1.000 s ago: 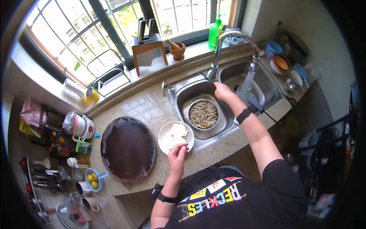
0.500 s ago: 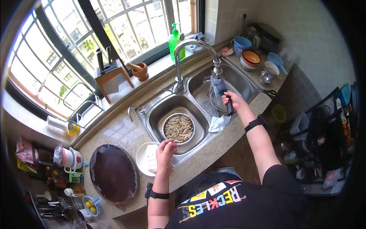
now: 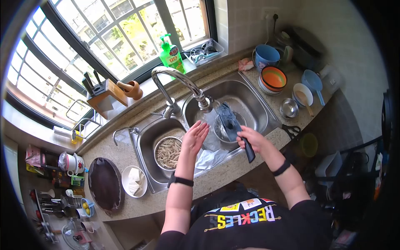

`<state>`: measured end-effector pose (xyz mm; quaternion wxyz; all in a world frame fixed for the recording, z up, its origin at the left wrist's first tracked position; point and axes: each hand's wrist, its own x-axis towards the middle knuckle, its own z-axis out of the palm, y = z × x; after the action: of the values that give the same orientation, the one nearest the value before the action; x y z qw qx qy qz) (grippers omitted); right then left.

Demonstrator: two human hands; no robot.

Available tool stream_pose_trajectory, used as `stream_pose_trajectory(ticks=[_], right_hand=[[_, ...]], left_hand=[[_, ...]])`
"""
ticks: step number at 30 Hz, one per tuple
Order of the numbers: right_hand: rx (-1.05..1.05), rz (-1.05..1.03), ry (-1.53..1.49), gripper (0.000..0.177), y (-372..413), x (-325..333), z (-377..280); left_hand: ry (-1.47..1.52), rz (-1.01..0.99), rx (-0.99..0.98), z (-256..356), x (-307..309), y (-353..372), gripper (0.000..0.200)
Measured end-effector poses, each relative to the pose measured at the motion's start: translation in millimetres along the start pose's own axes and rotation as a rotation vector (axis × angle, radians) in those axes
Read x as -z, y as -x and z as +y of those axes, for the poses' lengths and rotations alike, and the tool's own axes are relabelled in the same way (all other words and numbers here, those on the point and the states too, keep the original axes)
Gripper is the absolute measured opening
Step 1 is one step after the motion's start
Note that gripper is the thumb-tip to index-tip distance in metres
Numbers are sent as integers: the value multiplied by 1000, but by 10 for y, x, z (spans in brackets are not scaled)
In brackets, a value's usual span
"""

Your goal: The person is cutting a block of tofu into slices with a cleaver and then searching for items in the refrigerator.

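My right hand (image 3: 252, 139) is wrapped round the black handle of a cleaver (image 3: 228, 121), whose broad wet blade tilts over the right sink basin, by the faucet (image 3: 204, 102). Water splashes about the blade. Below it, partly hidden, a round metal bowl (image 3: 222, 136) sits in that basin. Over the divider between the basins, my left hand (image 3: 195, 136) is open and empty, fingers stretched out. A bowl of shrimp-like pieces (image 3: 168, 153) stands in the left basin, just left of my left forearm. White crumpled plastic (image 3: 209, 158) lies at the sink's front edge.
A white bowl with tofu-like blocks (image 3: 134, 181) and a dark oval board (image 3: 106, 184) lie on the left counter. On the sill are a knife block (image 3: 109, 98), a mortar (image 3: 132, 89) and a green pump bottle (image 3: 172, 57). Stacked bowls (image 3: 273, 79) and scissors (image 3: 291, 130) are at right.
My left hand has moved up and right from beside the white bowl and opened out. The cleaver has turned at the faucet, still in my right hand. The view has shifted.
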<state>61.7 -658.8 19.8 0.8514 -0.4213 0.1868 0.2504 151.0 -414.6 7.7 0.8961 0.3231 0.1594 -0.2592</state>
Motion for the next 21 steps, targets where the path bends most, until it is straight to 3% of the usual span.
stream_pose_trajectory(ticks=[5,8,11,15,18,20,21], right_hand=[[9,78,76,24,479,252,98],[42,120,101,26,578,348,220],[78,143,131,29,556,338,220],[43,127,185,28,456,216,170],[51,170,220,32,342,123,179],[56,258,511,39,232,110,164],[44,255,514,39,92,156,199]], left_hand=[[132,70,38,-198,-184,-967,26],[322,113,-69,-270,-225,-1252,8],[519,138,-39,-349,-208,-1395,20],[526,37,1,-371,-171,-1542,34],[212,-20,-30,-410,-149,-1586,37],[225,-1,-3,-335,-129,-1460,35],[233,9,19,-249,-115,-1380,33]])
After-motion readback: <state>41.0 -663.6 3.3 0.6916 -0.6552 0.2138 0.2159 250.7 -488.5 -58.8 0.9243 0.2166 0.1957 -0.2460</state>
